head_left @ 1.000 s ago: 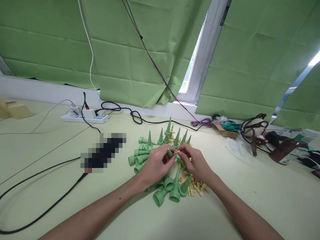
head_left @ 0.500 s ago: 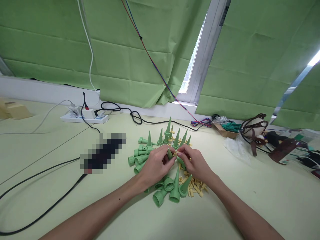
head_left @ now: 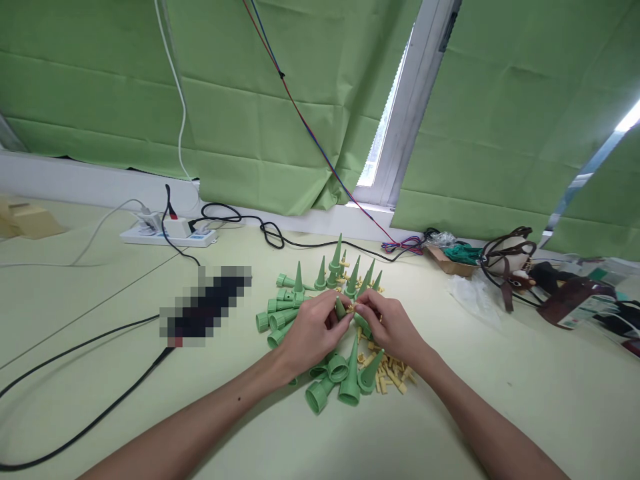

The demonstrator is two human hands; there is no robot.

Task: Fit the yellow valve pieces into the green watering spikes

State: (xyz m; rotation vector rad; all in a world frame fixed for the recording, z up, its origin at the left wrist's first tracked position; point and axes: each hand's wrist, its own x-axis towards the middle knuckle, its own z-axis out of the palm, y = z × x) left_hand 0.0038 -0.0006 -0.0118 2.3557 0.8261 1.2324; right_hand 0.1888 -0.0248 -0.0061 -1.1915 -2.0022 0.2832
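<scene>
My left hand (head_left: 314, 328) is closed around a green plastic watering spike (head_left: 340, 307), whose pointed tip shows above the thumb. Pinched in the fingers of my right hand (head_left: 394, 328) is a small yellow plastic valve (head_left: 351, 309), which meets the side of that spike. How deep it sits there is hidden by my fingertips. Several more green spikes (head_left: 351, 383) lie or stand point-up around both hands. Beneath my right wrist is a heap of loose yellow valves (head_left: 397, 378). Some upright spikes at the back have yellow valves beside or on them.
A blurred dark object (head_left: 207, 310) with a black cable lies left of the spikes. Behind it is a white power strip (head_left: 170, 235). At the right are a clear plastic bag (head_left: 475, 300), a small cardboard box (head_left: 453, 261) and a dark red box (head_left: 575, 303).
Both hands stay in nearly the same place. The right fingers and the yellow valve have shifted very slightly against the held spike.
</scene>
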